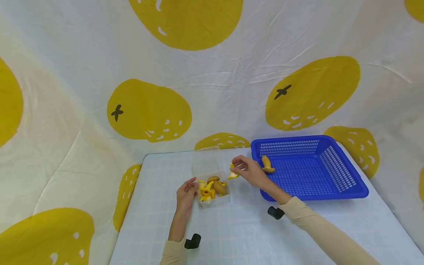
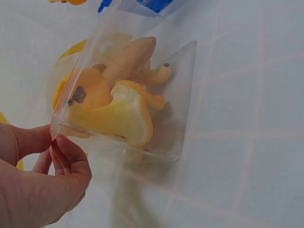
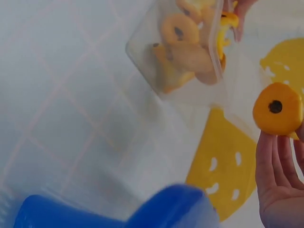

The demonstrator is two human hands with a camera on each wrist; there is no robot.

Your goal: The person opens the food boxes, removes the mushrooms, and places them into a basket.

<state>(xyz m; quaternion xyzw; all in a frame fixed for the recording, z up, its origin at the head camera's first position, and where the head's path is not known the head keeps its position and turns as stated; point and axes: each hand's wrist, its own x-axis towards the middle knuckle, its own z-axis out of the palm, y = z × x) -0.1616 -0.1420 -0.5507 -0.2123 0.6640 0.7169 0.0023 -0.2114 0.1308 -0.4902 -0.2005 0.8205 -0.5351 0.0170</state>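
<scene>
Here's the right hand [image 1: 249, 171], fingertips drawn narrow, pinching a yellow-and-white toy piece [image 1: 233, 173] above the desk [image 1: 232, 230], in the gap between box and basket! From the right wrist we see its rounded orange-yellow end, a dark spot right in the middle, the fingers supporting it from below.

Over to the left hand [image 1: 187, 193], and it's a pinch there too: thumb and fingers on the rim of a small, clear plastic box [image 1: 216, 201], gripped at its left side, the left wrist view showing it close up. And that box is well stocked! Yellow curved toy pieces [image 1: 207, 189] with dark tips lie heaped together with brown rounded pieces [image 1: 220, 187], some touching, some overlapping, a few up at rim level. A clear plastic lid [image 1: 204, 163] stands open behind.

Off to the right, the big blue plastic basket [image 1: 308, 176], rectangular with slotted walls, and inside it, at the left end, a brown mushroom-shaped piece [image 1: 267, 163], just beyond the right hand. The right forearm crosses the basket's near left corner, its beige sleeve [image 1: 328, 232] reaching back toward the bottom edge. And behind it all, a white cloth [image 1: 228, 99] printed with large yellow fruit shapes!
</scene>
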